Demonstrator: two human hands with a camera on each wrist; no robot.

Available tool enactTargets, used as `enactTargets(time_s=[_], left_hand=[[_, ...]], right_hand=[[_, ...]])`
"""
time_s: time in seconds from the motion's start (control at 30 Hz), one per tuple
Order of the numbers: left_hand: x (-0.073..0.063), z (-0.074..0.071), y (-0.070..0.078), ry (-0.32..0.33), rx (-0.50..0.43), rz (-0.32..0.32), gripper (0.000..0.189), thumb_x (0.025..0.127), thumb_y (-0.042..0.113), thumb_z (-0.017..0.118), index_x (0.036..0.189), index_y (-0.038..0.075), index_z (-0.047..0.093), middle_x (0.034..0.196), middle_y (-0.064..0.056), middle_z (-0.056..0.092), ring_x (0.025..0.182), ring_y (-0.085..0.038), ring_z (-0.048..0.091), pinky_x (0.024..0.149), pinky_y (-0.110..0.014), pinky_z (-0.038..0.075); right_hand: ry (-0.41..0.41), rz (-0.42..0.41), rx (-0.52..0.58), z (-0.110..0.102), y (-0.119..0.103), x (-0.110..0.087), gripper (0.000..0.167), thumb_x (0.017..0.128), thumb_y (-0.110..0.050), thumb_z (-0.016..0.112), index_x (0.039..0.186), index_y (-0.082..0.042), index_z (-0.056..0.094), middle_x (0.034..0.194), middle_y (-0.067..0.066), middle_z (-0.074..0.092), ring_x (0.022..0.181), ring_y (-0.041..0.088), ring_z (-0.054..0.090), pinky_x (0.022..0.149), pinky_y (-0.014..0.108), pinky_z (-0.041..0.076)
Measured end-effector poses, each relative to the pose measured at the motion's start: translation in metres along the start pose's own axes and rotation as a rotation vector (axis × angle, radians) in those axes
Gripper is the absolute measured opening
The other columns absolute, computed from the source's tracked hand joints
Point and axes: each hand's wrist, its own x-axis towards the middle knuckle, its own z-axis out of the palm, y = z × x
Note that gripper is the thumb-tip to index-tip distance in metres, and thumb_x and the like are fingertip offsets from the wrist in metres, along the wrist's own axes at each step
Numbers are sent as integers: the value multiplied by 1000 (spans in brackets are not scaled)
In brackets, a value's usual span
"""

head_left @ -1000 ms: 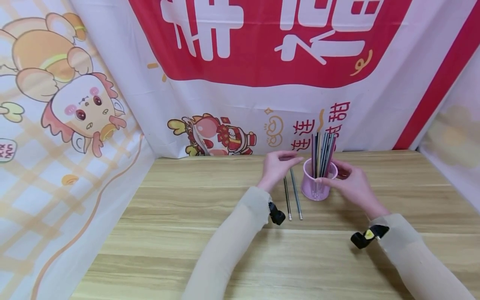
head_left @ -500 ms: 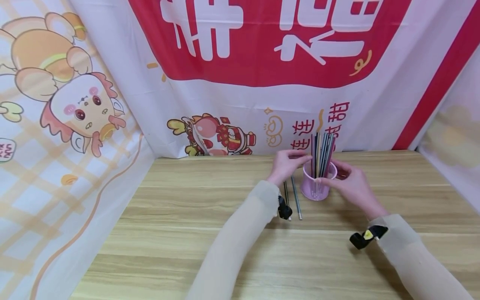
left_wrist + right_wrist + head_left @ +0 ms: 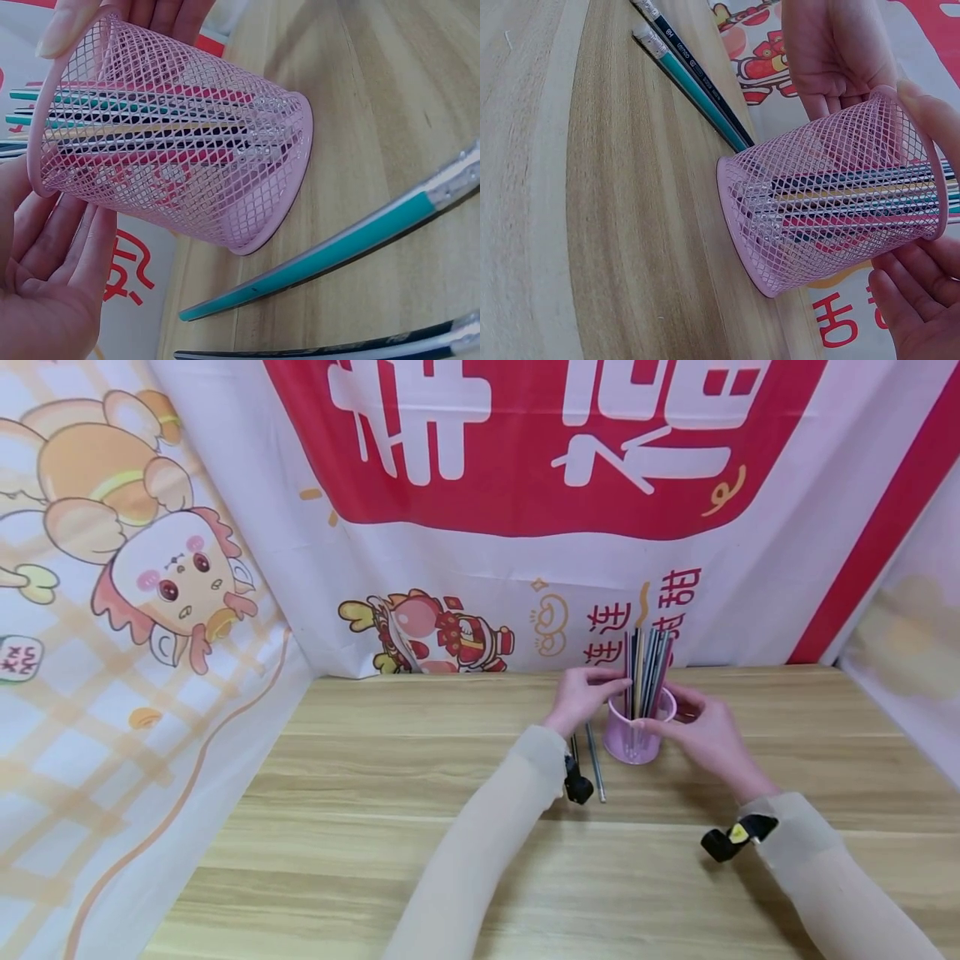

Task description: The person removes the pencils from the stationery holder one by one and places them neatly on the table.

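Note:
A pink mesh pencil cup (image 3: 632,743) stands upright on the table in the head view, a bunch of pencils (image 3: 643,672) rising out of it. My right hand (image 3: 705,731) grips the cup from the right, thumb across the near rim and fingers behind. From the left, my left hand (image 3: 585,693) holds the cup by its rim, thumb at the rim beside the pencils. In the left wrist view its fingers (image 3: 75,244) lie along the mesh wall. Beside the cup lie a teal pencil (image 3: 322,255) and a dark pencil (image 3: 322,352), partly hidden under the left wrist in the head view.
The wood-grain table (image 3: 360,843) ends at a printed cloth backdrop (image 3: 480,560) just behind the cup. Another printed cloth (image 3: 225,727) hangs along the left side. Each wrist carries a small black camera (image 3: 577,783).
My left hand has moved right, from above the loose pencils to the cup's rim. My right hand has stayed on the cup. The pencils and cup have kept their places.

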Motion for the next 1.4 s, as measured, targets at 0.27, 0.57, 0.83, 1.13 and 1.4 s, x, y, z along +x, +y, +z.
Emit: enactTargets(time_s=[0.27, 0.57, 0.83, 1.13, 1.4], left_hand=[[-2, 1, -2, -4, 6, -21, 24, 88, 32, 82, 110, 21, 79, 103, 13, 74, 91, -2, 65, 86, -23, 56], [-3, 3, -3, 14, -7, -23, 22, 88, 30, 82, 108, 20, 79, 100, 13, 74, 89, -3, 66, 84, -23, 56], [-3, 3, -3, 40, -19, -15, 20, 88, 30, 83, 104, 19, 80, 95, 13, 74, 84, -3, 66, 78, -22, 57], [-2, 2, -1, 53, -50, -35, 19, 87, 31, 83, 102, 20, 80, 91, 13, 73, 82, -4, 67, 78, -22, 57], [-2, -3, 0, 82, -150, -62, 20, 88, 30, 82, 103, 17, 79, 88, 9, 75, 79, -7, 72, 82, -23, 58]], right_hand=[[-3, -4, -6, -1, 0, 0, 87, 84, -44, 84, 151, -5, 47, 142, 21, 56, 123, 36, 58, 104, 53, 49], [-5, -2, -14, 0, 0, -1, 87, 84, -45, 84, 151, -5, 46, 142, 21, 57, 122, 36, 59, 103, 51, 50], [-1, -10, -24, 0, 0, -1, 85, 85, -44, 84, 151, -5, 47, 141, 21, 57, 122, 36, 59, 103, 51, 50], [0, -3, -18, -1, 1, 0, 86, 85, -45, 83, 152, -5, 46, 142, 21, 57, 122, 36, 58, 103, 53, 49], [-5, 0, -10, -2, 0, 1, 88, 84, -45, 84, 152, -4, 45, 141, 22, 57, 122, 36, 59, 104, 52, 49]])
